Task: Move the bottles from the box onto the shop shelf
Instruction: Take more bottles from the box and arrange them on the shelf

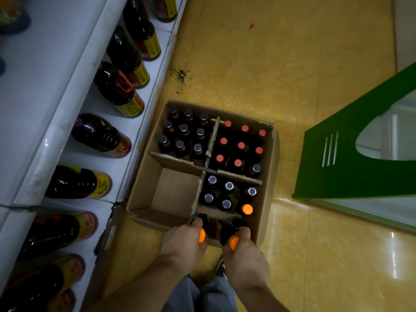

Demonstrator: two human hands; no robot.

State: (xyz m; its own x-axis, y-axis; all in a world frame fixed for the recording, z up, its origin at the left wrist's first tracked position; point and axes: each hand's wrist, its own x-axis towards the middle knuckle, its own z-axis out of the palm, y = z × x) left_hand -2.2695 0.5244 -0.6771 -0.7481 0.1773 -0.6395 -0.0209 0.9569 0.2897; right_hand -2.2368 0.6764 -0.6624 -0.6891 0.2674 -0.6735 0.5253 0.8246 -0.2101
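Note:
A cardboard box with a cross divider stands on the floor beside the white shop shelf. Its near-left compartment is empty; the other compartments hold dark bottles with silver, red and orange caps. My left hand grips the neck of a dark bottle with an orange cap at the box's near edge. My right hand grips a second orange-capped dark bottle beside it. A third orange-capped bottle stands in the near-right compartment.
Large dark bottles with yellow and red labels line the low shelf on the left. A green stand sits on the yellow floor to the right. My shoe is under the box's near edge.

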